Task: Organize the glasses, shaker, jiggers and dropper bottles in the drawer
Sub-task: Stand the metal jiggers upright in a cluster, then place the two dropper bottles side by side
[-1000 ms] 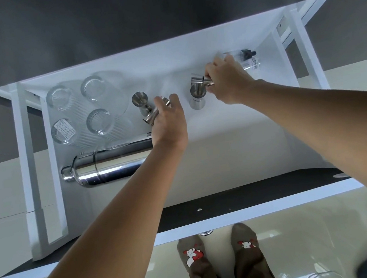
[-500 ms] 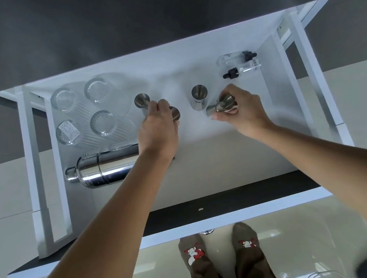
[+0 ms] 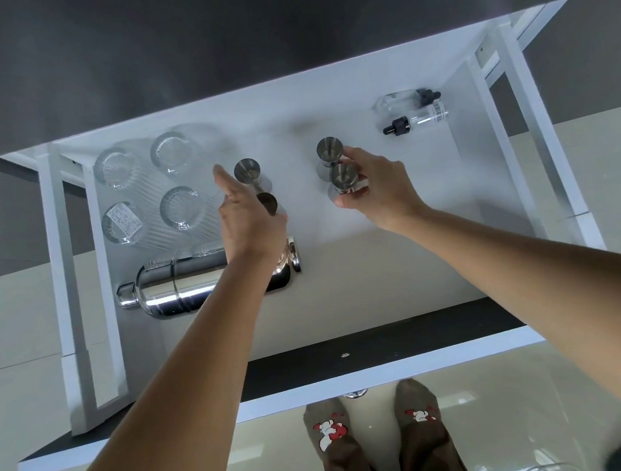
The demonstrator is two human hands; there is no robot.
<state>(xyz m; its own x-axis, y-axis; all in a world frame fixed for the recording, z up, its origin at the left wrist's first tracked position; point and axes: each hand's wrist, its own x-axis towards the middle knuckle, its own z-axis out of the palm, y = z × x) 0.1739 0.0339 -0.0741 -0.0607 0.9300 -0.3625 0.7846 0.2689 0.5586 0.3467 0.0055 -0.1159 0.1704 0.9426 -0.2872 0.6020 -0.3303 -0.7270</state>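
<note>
pinching a shiny steel jigger, right hand; left hand fingers loosely spread.

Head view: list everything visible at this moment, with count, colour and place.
glasses: four, clear, upside down in a block at the drawer's left.
shaker: one, chrome, lying on its side in front of the glasses.
jiggers: four, steel, upright in two pairs mid-drawer.
dropper bottles: two, clear with black caps, lying at the back right.
drawer: one, white inside, pulled open.
floor: glossy, pale, below.
socks: two, brown with a red-and-white print, bottom centre.
left hand: over the left jigger pair; grip unclear.
right hand: fingers around the near right jigger.
</note>
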